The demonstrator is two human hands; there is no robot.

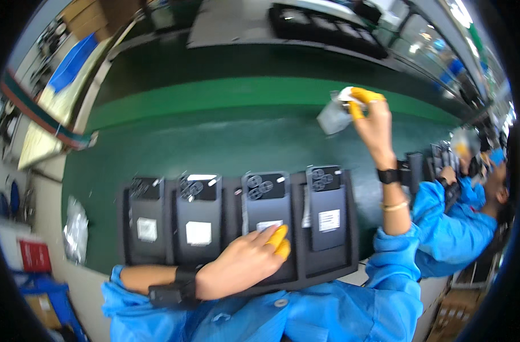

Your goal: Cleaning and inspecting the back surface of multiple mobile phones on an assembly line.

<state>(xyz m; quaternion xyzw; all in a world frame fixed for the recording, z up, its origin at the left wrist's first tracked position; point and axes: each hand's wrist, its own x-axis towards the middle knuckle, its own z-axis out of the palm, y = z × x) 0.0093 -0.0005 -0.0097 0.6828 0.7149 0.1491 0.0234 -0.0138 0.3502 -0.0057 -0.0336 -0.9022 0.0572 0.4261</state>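
Four... several dark phones lie back-up in a black tray (pixel 352 256), each with a camera block at its far end and a white label. My left hand (pixel 240 268) rests over the third phone (pixel 265 206) from the left, its yellow-capped fingers drawn together by the label; anything between them is hidden. Further out, my right hand (pixel 375 122) is raised with yellow-capped fingers pinching a crumpled white wipe (pixel 345 94). It is beside a translucent container (pixel 333 118). The rightmost phone (pixel 326 208) and the two left ones, a phone (pixel 198 208) and its neighbour (pixel 146 208), are untouched.
A green mat (pixel 214 142) covers the bench. A clear plastic bag (pixel 76 231) lies at its left edge. A co-worker in a blue sleeve (pixel 456 228) works close on my right. Beyond the bench is a black tray (pixel 328 31); a blue bin (pixel 72 62) stands far left.
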